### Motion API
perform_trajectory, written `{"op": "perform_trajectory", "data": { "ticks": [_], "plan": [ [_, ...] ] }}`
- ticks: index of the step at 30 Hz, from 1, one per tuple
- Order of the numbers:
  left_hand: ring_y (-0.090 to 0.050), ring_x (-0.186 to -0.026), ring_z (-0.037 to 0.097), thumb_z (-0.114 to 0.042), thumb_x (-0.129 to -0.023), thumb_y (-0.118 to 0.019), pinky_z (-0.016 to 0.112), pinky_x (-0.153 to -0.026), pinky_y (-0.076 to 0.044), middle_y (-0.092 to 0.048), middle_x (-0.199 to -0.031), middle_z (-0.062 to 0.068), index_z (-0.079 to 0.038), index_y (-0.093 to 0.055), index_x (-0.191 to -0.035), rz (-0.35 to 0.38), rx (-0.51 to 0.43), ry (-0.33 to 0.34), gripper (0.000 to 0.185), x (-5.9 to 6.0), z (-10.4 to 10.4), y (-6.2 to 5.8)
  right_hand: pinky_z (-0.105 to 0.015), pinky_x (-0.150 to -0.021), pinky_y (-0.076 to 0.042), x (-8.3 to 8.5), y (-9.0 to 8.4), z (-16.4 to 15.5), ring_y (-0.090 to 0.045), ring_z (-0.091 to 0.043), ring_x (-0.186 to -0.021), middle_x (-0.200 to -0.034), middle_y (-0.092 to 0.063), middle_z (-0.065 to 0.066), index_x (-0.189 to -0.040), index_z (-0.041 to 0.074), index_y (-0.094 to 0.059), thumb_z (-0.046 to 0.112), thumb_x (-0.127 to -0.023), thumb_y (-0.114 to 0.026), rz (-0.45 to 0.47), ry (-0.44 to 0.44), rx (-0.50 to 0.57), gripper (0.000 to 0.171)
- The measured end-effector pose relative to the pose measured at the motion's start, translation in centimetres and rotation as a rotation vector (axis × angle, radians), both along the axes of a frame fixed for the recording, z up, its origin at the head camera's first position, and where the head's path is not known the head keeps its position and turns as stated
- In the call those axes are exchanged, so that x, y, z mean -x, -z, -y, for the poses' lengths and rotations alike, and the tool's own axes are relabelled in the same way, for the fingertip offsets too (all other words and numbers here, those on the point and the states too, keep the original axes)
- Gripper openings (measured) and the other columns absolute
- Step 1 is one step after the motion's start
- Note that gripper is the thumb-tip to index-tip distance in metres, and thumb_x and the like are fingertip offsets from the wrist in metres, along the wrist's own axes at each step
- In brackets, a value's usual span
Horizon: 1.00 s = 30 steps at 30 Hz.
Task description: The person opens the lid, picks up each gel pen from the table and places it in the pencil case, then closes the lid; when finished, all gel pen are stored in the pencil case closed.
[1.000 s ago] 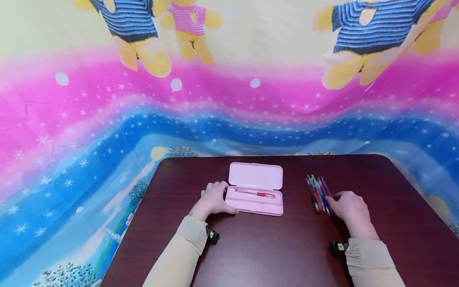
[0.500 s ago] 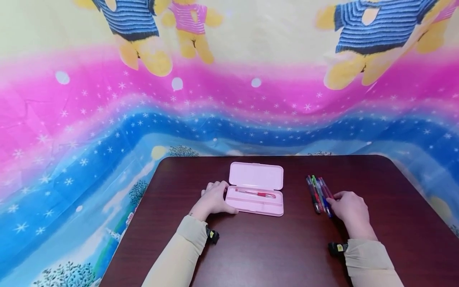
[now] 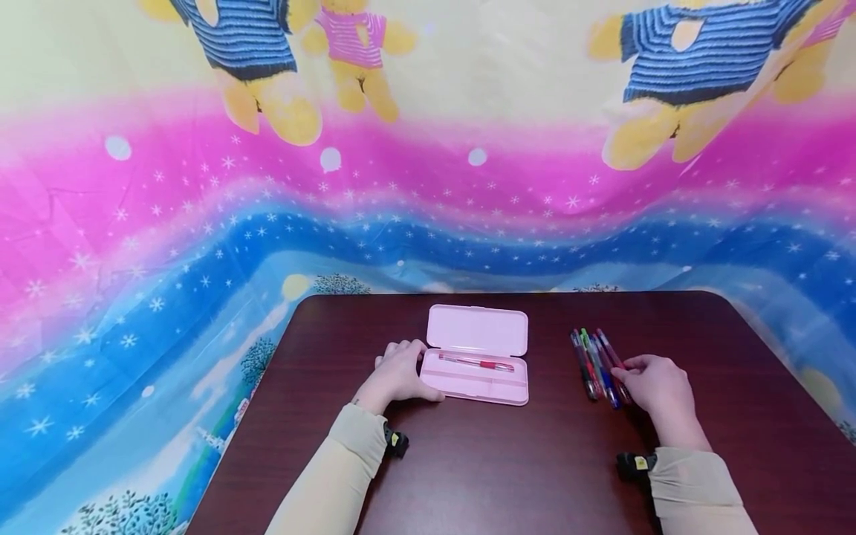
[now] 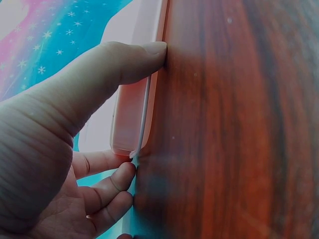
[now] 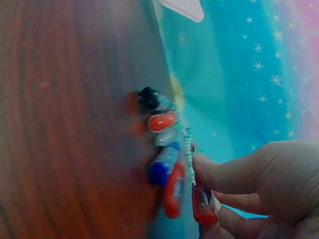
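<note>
The left hand point(image 3: 400, 374) rests at the left end of an open pink pencil case point(image 3: 476, 355). Its thumb point(image 4: 124, 62) presses along the near edge of the case and the other fingers curl round the end, so the hand grips the case against the tabletop point(image 3: 508, 461). The right hand point(image 3: 655, 390) lies well apart from the left, at the near end of a row of pens point(image 3: 595, 360). In the right wrist view its thumb and fingers pinch the red pen point(image 5: 203, 204) at the outer right of the row, lifted slightly off the rest. The other pens lie side by side, touching, pointing away from the person.

The case sits mid-tabletop with its lid folded back flat. One red pen in the case point(image 3: 478, 362) lies lengthwise in the tray. Both arms wear beige sleeves point(image 3: 334, 475). Behind the dark wooden tabletop hangs a bright cloth point(image 3: 200, 223) with pink and blue bands, stars and cartoon bears.
</note>
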<state>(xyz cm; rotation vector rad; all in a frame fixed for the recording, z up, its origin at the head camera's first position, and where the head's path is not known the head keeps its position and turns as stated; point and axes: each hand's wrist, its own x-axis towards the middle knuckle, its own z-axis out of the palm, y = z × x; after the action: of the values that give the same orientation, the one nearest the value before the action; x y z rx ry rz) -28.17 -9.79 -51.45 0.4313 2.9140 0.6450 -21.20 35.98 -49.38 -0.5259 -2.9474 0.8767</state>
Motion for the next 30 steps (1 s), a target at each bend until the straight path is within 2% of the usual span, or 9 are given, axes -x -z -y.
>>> {"op": "perform_trajectory", "data": {
  "ticks": [4,9,11,12,15,17,22,30],
  "plan": [
    [-0.051,-0.129,0.029,-0.064,-0.064,-0.099,0.056,-0.102,-0.045,-0.067,-0.131,0.004,-0.020,-0.063,-0.136,0.008,-0.012,0.000,0.092,0.0,-0.1,0.0,-0.043,-0.068,-0.053,-0.2,-0.8,1.3,-0.065,-0.041,-0.094,-0.113,-0.077,-0.031,-0.127,-0.004,-0.075,0.035,-0.105,-0.074,-0.096,-0.013,-0.021,0.045],
    [-0.051,-0.129,0.030,-0.063,-0.064,-0.099,0.057,-0.104,-0.045,-0.067,-0.132,0.004,-0.020,-0.063,-0.137,0.013,-0.021,0.001,0.092,0.0,-0.3,-0.2,-0.035,-0.062,-0.046,-0.1,-2.1,4.7,-0.065,-0.029,-0.077,-0.094,-0.080,-0.020,-0.124,0.004,-0.081,0.033,-0.101,-0.080,-0.255,-0.131,-0.050,0.036],
    [-0.051,-0.130,0.030,-0.063,-0.064,-0.099,0.058,-0.104,-0.045,-0.067,-0.133,0.004,-0.020,-0.063,-0.137,0.016,-0.022,-0.002,0.092,0.0,-0.3,-0.2,-0.040,-0.066,-0.048,0.1,-2.5,6.5,-0.066,-0.030,-0.078,-0.093,-0.079,-0.017,-0.121,0.007,-0.083,0.031,-0.099,-0.083,-0.309,-0.187,-0.047,0.032],
    [-0.051,-0.130,0.030,-0.063,-0.064,-0.099,0.058,-0.104,-0.045,-0.067,-0.133,0.004,-0.020,-0.063,-0.137,0.018,-0.022,-0.004,0.092,0.0,-0.3,-0.2,-0.044,-0.071,-0.053,0.3,-2.7,7.4,-0.069,-0.034,-0.083,-0.097,-0.080,-0.017,-0.120,0.009,-0.083,0.029,-0.098,-0.084,-0.330,-0.216,-0.041,0.030],
    [-0.051,-0.129,0.030,-0.062,-0.064,-0.100,0.058,-0.104,-0.044,-0.067,-0.132,0.005,-0.019,-0.063,-0.137,0.025,-0.026,-0.007,0.092,0.0,-0.2,-0.2,-0.056,-0.087,-0.058,0.9,-2.8,10.2,-0.073,-0.041,-0.100,-0.109,-0.081,-0.019,-0.119,0.010,-0.085,0.025,-0.098,-0.084,-0.381,-0.319,-0.028,0.025],
    [-0.051,-0.129,0.030,-0.062,-0.064,-0.100,0.057,-0.103,-0.044,-0.067,-0.132,0.005,-0.019,-0.063,-0.137,0.026,-0.026,-0.007,0.092,0.0,-0.2,-0.3,-0.059,-0.096,-0.058,1.4,-2.8,11.9,-0.075,-0.041,-0.109,-0.115,-0.082,-0.018,-0.117,0.011,-0.085,0.022,-0.098,-0.084,-0.392,-0.385,-0.016,0.023],
    [-0.051,-0.129,0.030,-0.063,-0.064,-0.099,0.058,-0.103,-0.044,-0.067,-0.133,0.006,-0.019,-0.063,-0.137,0.029,-0.021,-0.007,0.093,0.0,-0.1,-0.4,-0.054,-0.096,-0.061,2.8,-1.8,15.4,-0.077,-0.032,-0.103,-0.109,-0.082,-0.010,-0.109,0.014,-0.087,0.019,-0.096,-0.086,-0.389,-0.487,0.013,0.014],
    [-0.051,-0.129,0.030,-0.064,-0.065,-0.099,0.058,-0.103,-0.045,-0.066,-0.132,0.006,-0.019,-0.062,-0.136,0.032,-0.011,-0.002,0.092,0.1,-0.1,-0.3,-0.049,-0.097,-0.061,4.2,0.6,18.3,-0.077,-0.025,-0.103,-0.106,-0.084,-0.005,-0.101,0.018,-0.088,0.019,-0.094,-0.087,-0.324,-0.526,0.072,0.006]
  ]
}}
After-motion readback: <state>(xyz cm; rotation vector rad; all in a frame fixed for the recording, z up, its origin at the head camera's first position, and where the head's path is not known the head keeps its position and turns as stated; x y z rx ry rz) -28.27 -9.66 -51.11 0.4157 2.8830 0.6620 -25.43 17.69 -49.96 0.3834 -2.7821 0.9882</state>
